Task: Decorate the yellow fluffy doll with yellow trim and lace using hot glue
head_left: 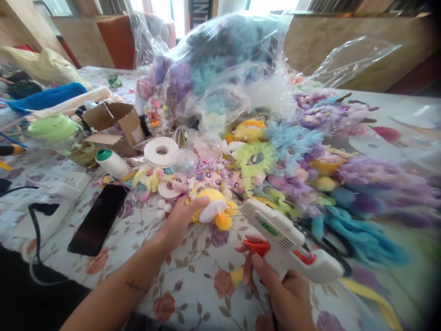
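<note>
My left hand [184, 214] is closed on a fluffy yellow craft piece [223, 219] with an oval white patch facing up and small yellow pompoms at its edge. In my right hand [280, 280] is a white hot glue gun [280, 230] with a red trigger, two fingers lying on the trigger. Its nozzle points left and comes close to the yellow piece; whether it touches I cannot tell. Just beyond sit doll heads [212, 177] with big purple eyes and ruffled hair. Small white pompoms [163, 209] lie left of my left hand.
A black phone [98, 220], a power strip [69, 186], a thread cone [112, 163], a ribbon roll [161, 151] and an open cardboard box [115, 122] stand left. Pastel tulle pieces [292, 142] heap up right. Behind rises a big clear plastic bag [234, 55]. Blue fuzzy strips [365, 234] lie beside scissors.
</note>
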A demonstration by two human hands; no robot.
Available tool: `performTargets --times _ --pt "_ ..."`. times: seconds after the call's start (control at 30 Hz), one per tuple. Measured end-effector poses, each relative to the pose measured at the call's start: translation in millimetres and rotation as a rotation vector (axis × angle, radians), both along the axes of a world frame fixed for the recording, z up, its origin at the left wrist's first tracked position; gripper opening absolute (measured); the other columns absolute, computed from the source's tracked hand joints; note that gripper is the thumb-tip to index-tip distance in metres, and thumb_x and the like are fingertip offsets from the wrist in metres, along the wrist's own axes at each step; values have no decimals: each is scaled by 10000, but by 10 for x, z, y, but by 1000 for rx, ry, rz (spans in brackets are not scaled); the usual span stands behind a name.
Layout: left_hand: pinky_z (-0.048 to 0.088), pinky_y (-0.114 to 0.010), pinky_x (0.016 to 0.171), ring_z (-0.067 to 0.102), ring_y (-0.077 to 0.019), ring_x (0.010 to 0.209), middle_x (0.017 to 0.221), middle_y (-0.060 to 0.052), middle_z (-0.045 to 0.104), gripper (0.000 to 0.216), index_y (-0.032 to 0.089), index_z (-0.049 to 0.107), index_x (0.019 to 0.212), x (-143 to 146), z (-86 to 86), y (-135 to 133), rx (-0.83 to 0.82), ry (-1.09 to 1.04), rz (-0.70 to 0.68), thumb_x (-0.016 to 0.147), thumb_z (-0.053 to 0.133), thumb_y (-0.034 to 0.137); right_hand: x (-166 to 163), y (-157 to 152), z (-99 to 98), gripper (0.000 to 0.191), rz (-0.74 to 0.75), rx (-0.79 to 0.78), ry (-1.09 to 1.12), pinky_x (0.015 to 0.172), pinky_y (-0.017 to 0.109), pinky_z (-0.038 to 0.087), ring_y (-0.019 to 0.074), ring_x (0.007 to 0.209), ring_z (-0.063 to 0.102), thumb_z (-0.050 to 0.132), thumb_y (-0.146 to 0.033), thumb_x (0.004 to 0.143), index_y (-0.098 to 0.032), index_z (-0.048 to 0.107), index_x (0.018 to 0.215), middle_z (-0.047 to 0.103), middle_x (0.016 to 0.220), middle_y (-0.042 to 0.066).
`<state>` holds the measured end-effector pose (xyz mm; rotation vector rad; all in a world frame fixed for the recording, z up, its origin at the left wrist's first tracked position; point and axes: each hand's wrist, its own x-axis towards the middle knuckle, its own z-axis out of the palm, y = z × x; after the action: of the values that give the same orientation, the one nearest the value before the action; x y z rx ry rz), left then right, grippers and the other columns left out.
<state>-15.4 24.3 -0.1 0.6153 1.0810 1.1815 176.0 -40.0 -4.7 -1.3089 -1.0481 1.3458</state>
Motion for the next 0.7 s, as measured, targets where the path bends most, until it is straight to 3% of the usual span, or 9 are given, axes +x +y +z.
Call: performTargets --times 0.17,0.33,0.5,0.7 --pt "526 -332 799 700 -260 863 974 -106 761 426 111 722 1091 -45 -26 39 3 -7 -38 757 756 374 21 -88 44 308 27 -136 -66 491 238 439 128 498 494 749 -509 761 -203 736 794 583 524 -6" --pt "518 -324 878 684 -273 1004 1107 -87 745 387 162 724 1096 -96 -39 106 67 44 -110 765 770 357 69 -147 81 448 -32 -227 -198 475 238 445 137 499 499 778 -552 683 -213 591 458 576 493 17" --pt "521 -348 902 670 -289 1051 1120 -82 741 346 172 730 1039 -107 -39 165 95 115 -181 766 772 380 51 -184 22 325 -53 -172 -231 446 227 441 136 480 509 780 -540 680 -225 703 669 594 517 -1" --pt "519 -363 913 666 -303 1055 1119 -98 739 385 169 734 1036 -110 -96 160 124 160 -199 757 775 429 51 -339 -170 416 -4 -121 -215 495 249 495 152 488 553 677 -613 790 -218 732 907 589 534 -12"
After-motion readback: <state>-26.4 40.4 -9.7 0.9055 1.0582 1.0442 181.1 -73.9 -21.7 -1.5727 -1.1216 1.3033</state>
